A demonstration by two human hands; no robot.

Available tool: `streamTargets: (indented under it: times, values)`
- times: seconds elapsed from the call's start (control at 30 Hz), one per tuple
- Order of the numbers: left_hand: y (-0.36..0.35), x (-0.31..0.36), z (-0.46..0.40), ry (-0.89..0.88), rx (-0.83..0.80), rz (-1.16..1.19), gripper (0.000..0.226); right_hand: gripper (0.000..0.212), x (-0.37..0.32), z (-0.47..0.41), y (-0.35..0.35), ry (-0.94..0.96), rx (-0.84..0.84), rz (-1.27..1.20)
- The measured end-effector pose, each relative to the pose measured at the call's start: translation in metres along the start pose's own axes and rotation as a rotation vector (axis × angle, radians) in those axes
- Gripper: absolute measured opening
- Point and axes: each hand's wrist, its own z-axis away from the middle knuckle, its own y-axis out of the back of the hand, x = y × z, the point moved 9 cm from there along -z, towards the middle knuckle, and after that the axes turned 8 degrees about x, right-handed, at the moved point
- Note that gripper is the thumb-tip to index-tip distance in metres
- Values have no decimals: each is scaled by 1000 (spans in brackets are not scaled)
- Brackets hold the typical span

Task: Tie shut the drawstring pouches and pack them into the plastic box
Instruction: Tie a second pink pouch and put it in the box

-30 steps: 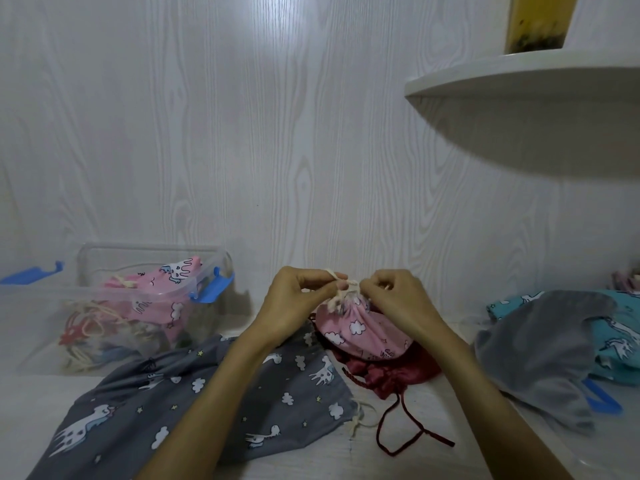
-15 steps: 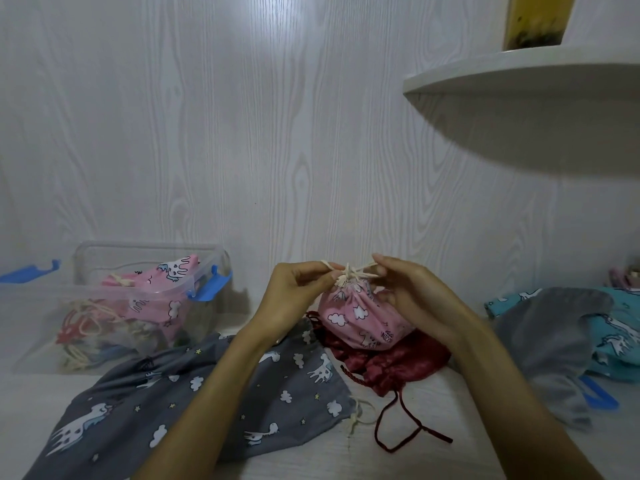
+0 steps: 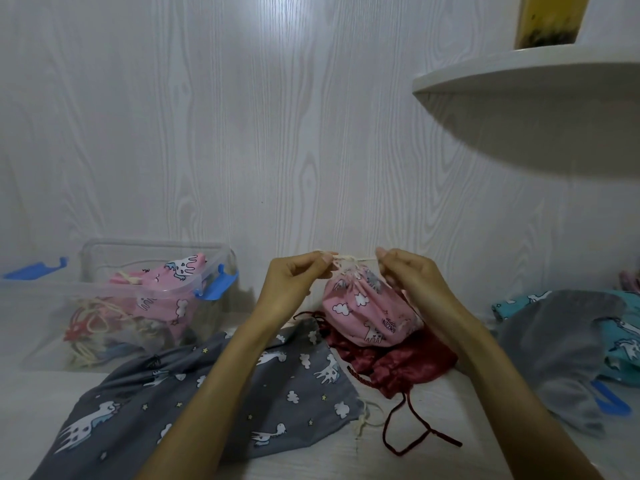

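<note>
A small pink pouch [image 3: 367, 310] with cloud and unicorn prints hangs in front of me, its neck gathered tight. My left hand [image 3: 294, 282] pinches one end of its cream drawstring [image 3: 349, 265] and my right hand [image 3: 408, 275] pinches the other, the cord stretched between them above the neck. Under the pouch lies a dark red satin pouch [image 3: 405, 365] with loose red cords. A large grey unicorn-print pouch [image 3: 194, 403] lies flat at the front. The clear plastic box [image 3: 104, 306] with blue latches stands at the left, holding pink pouches and cords.
A grey pouch [image 3: 561, 344] and a teal unicorn pouch [image 3: 620, 337] lie at the right over a blue-clipped lid. A white shelf [image 3: 533, 77] juts from the wall at upper right. The box's other blue latch [image 3: 34, 270] sticks out at far left.
Both hands have drawn apart along the drawstring, pulling it taut sideways. The pink pouch has lifted slightly off the red one.
</note>
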Motion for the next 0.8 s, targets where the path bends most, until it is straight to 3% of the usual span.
streamTargets:
  times: [0.1,0.23,0.43,0.53,0.63,0.67,0.73,0.8]
  values:
    - [2,-14,-1,149,44,34,15,30,2,-2,-8,-164,-80,-523]
    - [-10,-18,6,276,-34,36,17,27,4,0,-13,-142,-81,-400]
    - [-16,-20,9,403,-130,-37,42,27,14,-2,-10,-181,35,-419]
    - [-19,-10,11,253,-319,-293,33,27,19,-1,-13,-205,45,-398]
    - [-6,2,6,25,-327,-552,79,27,21,1,-13,-211,48,-375]
    - [-6,8,6,-60,-331,-628,84,26,21,1,-13,-209,50,-371]
    - [-13,14,10,-196,-354,-767,71,26,20,1,-13,-207,53,-373]
    - [-17,15,10,-281,-310,-896,38,26,18,1,-15,-205,49,-382]
